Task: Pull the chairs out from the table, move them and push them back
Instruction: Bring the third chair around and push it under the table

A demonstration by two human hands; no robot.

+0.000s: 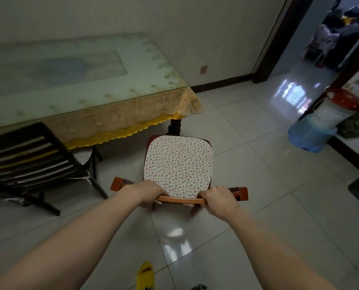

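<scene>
Plainly, both hands were clamped on the curved top rail of the red-brown wooden chair [178, 199]. The left hand [148, 192] was wrapped around the rail toward its left end, fingers curled over the front edge, and the right hand [219, 198] gripped it toward the right end in the same way. Both forearms reached forward from the bottom corners of the view.

That chair stood on the pale tiled floor [258, 185], clear of the table [74, 80], with its seat pointing at the table's near right corner. A speckled cushion [178, 164] covered the seat (the pattern was small reddish flecks on white). The front edge of the seat lay just beside the dark table leg [175, 127] without going under the top.

A lace-edged tablecloth [132, 120] with a yellow scalloped hem hung over the table's near side, under a clear sheet on the top. To the left, a dark slatted chair [28, 158] stood tucked against the same side, its back toward the camera.

Off to the right, a blue tub [312, 137] with a white container and a red lid sat by the doorway [300, 59]. A yellow slipper [145, 276] showed at the bottom edge.
</scene>
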